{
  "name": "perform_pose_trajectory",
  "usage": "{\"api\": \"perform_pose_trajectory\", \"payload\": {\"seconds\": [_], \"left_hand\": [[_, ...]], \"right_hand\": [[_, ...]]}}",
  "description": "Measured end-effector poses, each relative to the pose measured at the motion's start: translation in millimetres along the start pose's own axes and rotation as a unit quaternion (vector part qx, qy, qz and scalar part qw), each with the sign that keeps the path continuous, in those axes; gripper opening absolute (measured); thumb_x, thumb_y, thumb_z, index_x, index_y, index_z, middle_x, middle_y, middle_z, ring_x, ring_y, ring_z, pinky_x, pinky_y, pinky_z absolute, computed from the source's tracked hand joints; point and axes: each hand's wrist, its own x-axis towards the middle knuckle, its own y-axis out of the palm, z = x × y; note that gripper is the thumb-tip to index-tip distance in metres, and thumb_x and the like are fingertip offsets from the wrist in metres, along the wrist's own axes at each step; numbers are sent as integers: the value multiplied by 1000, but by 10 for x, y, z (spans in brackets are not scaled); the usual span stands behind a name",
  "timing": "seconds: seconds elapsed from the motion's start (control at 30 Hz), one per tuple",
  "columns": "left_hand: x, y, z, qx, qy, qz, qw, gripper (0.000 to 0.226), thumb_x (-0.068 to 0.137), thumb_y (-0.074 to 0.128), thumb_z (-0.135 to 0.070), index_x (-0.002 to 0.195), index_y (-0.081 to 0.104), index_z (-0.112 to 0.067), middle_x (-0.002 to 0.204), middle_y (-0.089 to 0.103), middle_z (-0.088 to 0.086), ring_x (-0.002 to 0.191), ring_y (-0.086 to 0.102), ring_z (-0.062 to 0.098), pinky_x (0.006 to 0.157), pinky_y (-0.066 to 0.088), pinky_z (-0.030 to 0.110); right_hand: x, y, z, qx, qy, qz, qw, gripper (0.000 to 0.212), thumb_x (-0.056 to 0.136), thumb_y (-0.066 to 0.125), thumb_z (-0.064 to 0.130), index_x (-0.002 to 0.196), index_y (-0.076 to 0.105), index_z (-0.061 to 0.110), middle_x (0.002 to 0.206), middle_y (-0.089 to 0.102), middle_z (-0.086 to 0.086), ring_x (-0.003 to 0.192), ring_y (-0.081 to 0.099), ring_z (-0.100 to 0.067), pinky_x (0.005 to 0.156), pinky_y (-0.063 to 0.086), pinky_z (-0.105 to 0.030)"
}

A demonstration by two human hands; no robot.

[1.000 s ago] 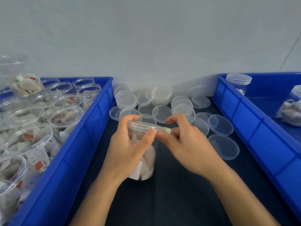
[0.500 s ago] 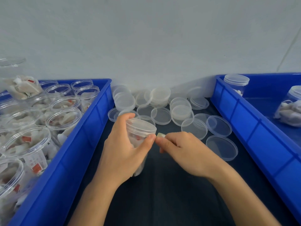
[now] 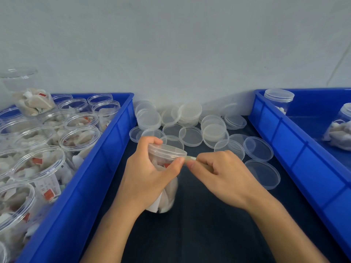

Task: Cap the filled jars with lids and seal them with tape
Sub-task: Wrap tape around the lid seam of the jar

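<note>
A clear filled jar (image 3: 167,194) stands tilted on the dark mat between two blue bins, with a clear lid (image 3: 167,151) on its mouth. My left hand (image 3: 146,179) grips the jar just under the lid, thumb at the rim. My right hand (image 3: 224,177) pinches a small pale roll of tape (image 3: 190,159) against the lid's right edge, its thumb tip meeting my left thumb. Most of the tape roll is hidden inside my right fist.
A heap of loose clear lids (image 3: 191,128) lies on the mat at the back. The left blue bin (image 3: 106,168) holds several open filled jars (image 3: 79,137). The right blue bin (image 3: 296,149) holds capped jars (image 3: 278,99).
The jar has tipped to the right and come back a little lower. My right hand has closed into a fist and drawn the tape along the lid's edge.
</note>
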Motion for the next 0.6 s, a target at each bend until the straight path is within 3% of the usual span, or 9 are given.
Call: {"api": "perform_pose_trajectory", "payload": {"seconds": [0.27, 0.43, 0.6], "left_hand": [[3, -3, -47, -7, -15, 20, 1000, 71, 60, 75, -81, 116, 47, -48, 111, 60, -42, 95, 66, -11, 75, 54, 11], [-12, -2, -32, 6, -15, 16, 1000, 65, 63, 73, -76, 116, 50, -46, 110, 64, -34, 94, 69, -3, 73, 58, 19], [-5, -39, 51, -44, -40, 16, 998, 59, 66, 74, -69, 114, 57, -41, 102, 73, -23, 88, 76, 7, 73, 60, 23]], "right_hand": [[8, 43, -1, -9, 6, -28, 1000, 57, 97, 53, 51, 65, 34, 7, 58, 41, -11, 60, 38, -30, 53, 28, -32], [13, 60, 24, -18, 2, -48, 999, 59, 98, 58, 49, 64, 33, 7, 58, 39, -12, 61, 37, -31, 53, 31, -35], [23, 52, -8, 61, -12, -37, 997, 59, 97, 60, 47, 64, 31, 8, 58, 30, -10, 57, 26, -24, 52, 27, -32]]}}
